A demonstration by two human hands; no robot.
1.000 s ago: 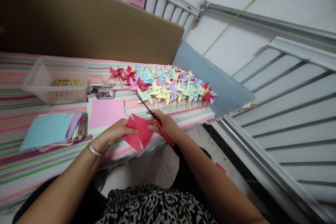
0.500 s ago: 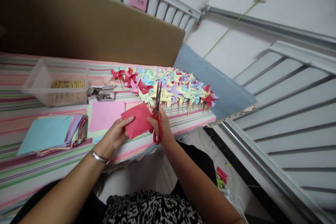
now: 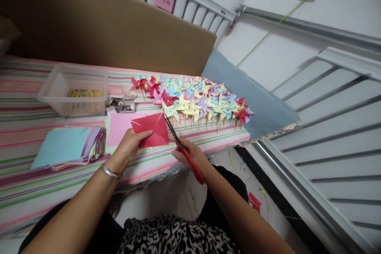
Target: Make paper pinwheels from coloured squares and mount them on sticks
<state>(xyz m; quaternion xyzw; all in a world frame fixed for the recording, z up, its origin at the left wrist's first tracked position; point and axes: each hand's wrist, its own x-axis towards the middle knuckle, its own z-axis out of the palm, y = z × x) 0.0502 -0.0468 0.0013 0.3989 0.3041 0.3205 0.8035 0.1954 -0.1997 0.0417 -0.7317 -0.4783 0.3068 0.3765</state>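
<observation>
Head view: scissors, long axis diagonal, tips up-left, gripped by right hand; red paper pinched by left hand.

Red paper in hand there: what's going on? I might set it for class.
The person's left hand holds the red paper, which has slits running in from corners. The right hand holds scissors, blades beside the paper's right edge; whether they touch is hard to tell. Many pinwheels stand beyond, with a paper stack and a tub of sticks to the left.
</observation>
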